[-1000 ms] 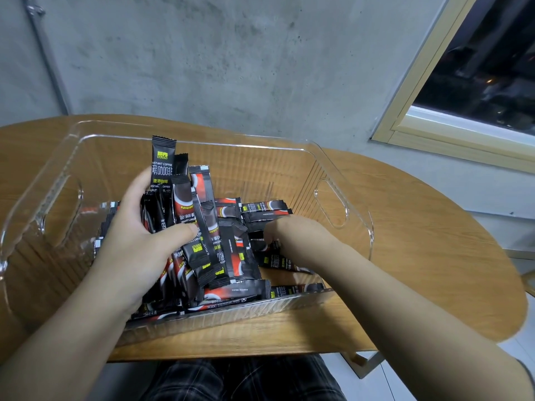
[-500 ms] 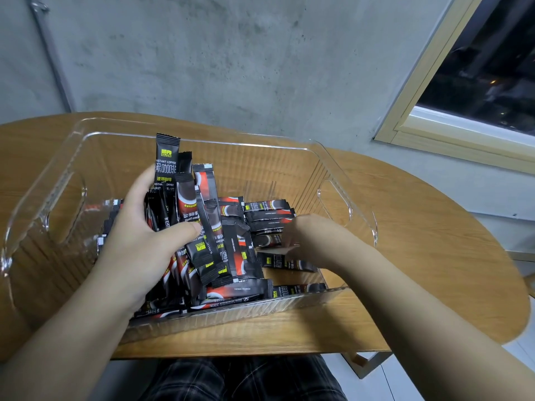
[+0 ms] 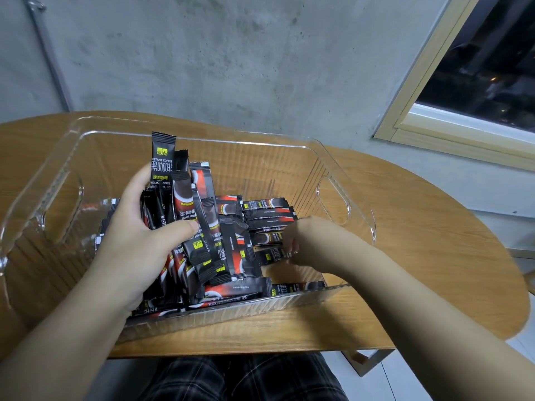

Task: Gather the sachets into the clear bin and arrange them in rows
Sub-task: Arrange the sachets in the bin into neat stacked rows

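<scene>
Left hand (image 3: 136,241) fingers curled round upright sachets (image 3: 185,204) (clear bin (image 3: 333,157)) | right hand (image 3: 304,241) fingers pinch flat sachet (image 3: 273,255)

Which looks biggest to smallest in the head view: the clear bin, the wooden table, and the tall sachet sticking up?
1. wooden table
2. clear bin
3. tall sachet, held upright by the left hand

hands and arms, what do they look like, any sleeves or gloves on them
Both hands, left and right, are bare, without gloves. Both forearms are bare too, with no sleeves in view. A small pale band, perhaps a ring, shows on a right finger; it is too blurred to be sure.
</scene>
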